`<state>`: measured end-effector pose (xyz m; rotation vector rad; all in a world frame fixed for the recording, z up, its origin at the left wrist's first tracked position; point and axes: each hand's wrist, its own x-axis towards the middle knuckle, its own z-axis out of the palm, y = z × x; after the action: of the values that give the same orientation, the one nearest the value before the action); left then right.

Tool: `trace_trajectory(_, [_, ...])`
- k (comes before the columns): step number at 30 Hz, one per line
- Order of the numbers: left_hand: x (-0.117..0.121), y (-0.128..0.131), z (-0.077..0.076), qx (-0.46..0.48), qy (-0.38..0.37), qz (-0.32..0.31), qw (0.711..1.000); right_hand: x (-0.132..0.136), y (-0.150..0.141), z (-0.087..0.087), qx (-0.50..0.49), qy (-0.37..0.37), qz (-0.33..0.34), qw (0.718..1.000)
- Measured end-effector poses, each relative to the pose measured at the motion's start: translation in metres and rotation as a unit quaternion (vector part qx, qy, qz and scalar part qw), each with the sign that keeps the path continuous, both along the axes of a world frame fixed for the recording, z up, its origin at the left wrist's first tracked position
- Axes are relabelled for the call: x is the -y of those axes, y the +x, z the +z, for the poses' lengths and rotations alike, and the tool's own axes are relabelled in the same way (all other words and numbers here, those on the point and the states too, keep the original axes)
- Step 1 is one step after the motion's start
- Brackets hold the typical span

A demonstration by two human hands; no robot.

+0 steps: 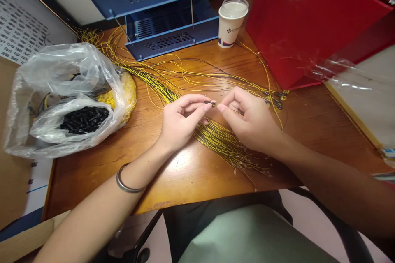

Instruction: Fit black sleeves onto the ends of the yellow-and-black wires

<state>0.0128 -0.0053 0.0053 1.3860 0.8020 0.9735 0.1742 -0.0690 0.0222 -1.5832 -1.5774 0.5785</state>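
Note:
My left hand pinches a small black sleeve between thumb and forefinger, above the middle of the table. Just to its right, the thumb and forefinger of my right hand are closed on a thin yellow wire at the sleeve's end. The two sets of fingertips are a small gap apart. Beneath both hands runs a thick bundle of yellow and black wires, its cut ends fanned toward the table's front edge. Several wires ending in black sleeves and ring terminals lie beyond my right hand.
On the left, a clear plastic bag holds many black sleeves and yellow ring-like pieces. A blue tray rack, a paper cup and a red box stand along the back of the wooden table.

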Motion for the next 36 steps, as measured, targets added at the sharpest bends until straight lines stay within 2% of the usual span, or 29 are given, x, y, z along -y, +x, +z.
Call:
trace_trajectory(5, [-0.0005, -0.0012, -0.0018, -0.018, -0.009, -0.007, 1.0, -0.0002, -0.0004, 0.001, 0.014, 0.008, -0.006, 1.0])
trace_trajectory(16, [-0.0027, -0.0014, -0.0023, 0.002, -0.021, -0.019, 1.0, 0.0002, 0.0002, -0.0011, 0.006, 0.014, 0.007, 1.0])
trace_trajectory(27, [0.0005, 0.001, -0.0045, -0.006, 0.037, 0.004, 0.999, -0.001, -0.0006, -0.0015, 0.011, -0.009, -0.009, 1.0])
trace_trajectory(36, [-0.0001, 0.0003, -0.0011, -0.009, 0.004, -0.005, 1.0, -0.0013, -0.0006, -0.0037, -0.002, -0.004, 0.004, 1.0])
